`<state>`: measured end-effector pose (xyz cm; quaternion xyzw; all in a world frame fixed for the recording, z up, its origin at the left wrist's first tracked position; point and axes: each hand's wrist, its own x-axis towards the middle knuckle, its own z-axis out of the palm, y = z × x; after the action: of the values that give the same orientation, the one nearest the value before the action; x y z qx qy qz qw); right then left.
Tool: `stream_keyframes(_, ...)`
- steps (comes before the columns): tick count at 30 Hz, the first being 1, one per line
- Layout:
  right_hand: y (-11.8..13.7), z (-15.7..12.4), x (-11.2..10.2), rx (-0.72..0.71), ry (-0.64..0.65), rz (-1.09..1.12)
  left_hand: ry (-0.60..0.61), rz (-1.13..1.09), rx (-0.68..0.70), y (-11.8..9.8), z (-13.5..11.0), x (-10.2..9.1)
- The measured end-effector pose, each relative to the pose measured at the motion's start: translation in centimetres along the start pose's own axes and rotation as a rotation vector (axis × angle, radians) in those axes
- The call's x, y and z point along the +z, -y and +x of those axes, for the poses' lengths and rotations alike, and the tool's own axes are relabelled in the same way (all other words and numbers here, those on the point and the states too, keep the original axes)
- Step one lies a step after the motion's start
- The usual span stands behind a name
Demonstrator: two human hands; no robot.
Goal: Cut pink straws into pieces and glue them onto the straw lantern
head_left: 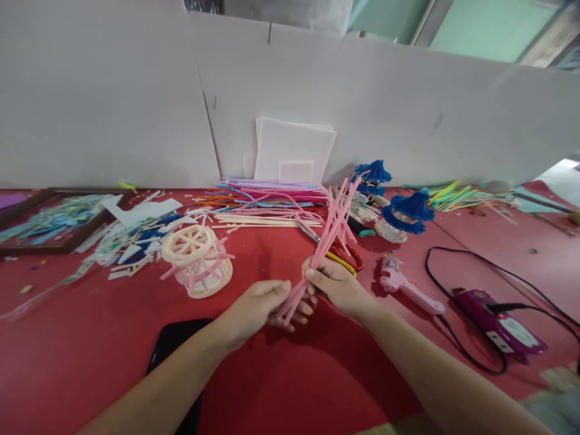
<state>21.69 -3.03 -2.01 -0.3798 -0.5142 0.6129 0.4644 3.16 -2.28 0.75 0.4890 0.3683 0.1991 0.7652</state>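
Observation:
Both my hands meet over the red table [294,374] around a bundle of thin pink straws [333,226]. My right hand [338,284] grips the bundle near its lower third, fingers wrapped round it. My left hand [265,305] is closed on the bundle's bottom ends, which poke out between the fingers. The straws fan up and to the right, their tips reaching a blue tasselled craft piece [374,175].
A cream and pink straw basket [197,260] sits left of my hands. Loose coloured straws [267,205], scissors with red and yellow handles [347,257], a pink glue gun [403,284], a purple device with a black cable [496,323], a black phone [174,350], white sheets [292,151].

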Motion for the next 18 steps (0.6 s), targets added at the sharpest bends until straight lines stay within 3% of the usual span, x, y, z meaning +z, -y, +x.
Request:
stream_keyframes(3, 0.5, -0.3, 0.3, -0.035, -0.026, -0.08, 0.071, -0.072, -0.087, 0.2, -0.2, 0.0)
stream_keyframes(9, 0.5, -1.1, 1.6, -0.029, 0.02, -0.208, 0.211, -0.118, -0.12, 1.0, -0.2, -0.2)
stream_keyframes(11, 0.2, -1.2, 1.9, -0.039, -0.023, -0.249, 0.211, -0.16, -0.11, 1.1, -0.1, -0.1)
stream_keyframes(13, -0.1, -1.3, 2.1, -0.1, -0.159, -0.301, 0.118, -0.223, -0.047, 1.1, 0.2, 0.1)
stream_keyframes(15, -0.2, -1.3, 2.2, -0.172, -0.315, -0.341, -0.059, -0.293, 0.077, 0.9, 0.6, 0.2)
stream_keyframes(18, 0.0, -1.4, 2.3, -0.214, -0.337, -0.436, -0.275, -0.374, 0.231, 0.4, 1.1, 0.2)
